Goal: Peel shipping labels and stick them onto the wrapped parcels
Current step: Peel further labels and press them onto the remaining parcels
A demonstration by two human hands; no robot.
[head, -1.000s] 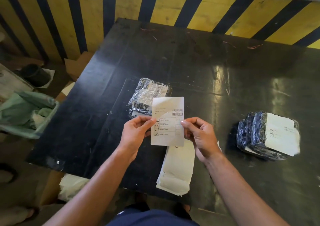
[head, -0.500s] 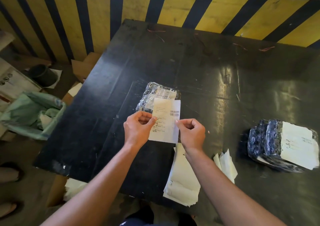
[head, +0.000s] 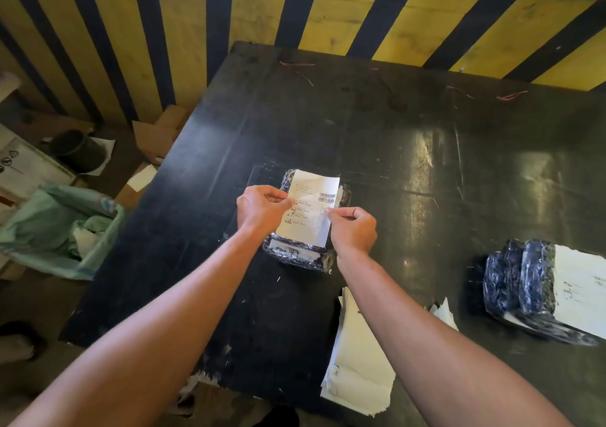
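Label (head: 308, 210) pinched at both side edges: left hand (head: 262, 212) at 9 o'clock, right hand (head: 354, 230) at 3. Held directly over parcel (head: 296, 253) at table (head: 426, 164) centre, long axis running 12 to 6, roughly in line with the parcel's. Far edge seemingly touching the wrap already, though hard to confirm. Both hands equally near. Needs lowering straight down, then smoothing toward 6.

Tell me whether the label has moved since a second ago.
Yes. The label went away from the person, from near the paper stack to over the wrapped parcel.
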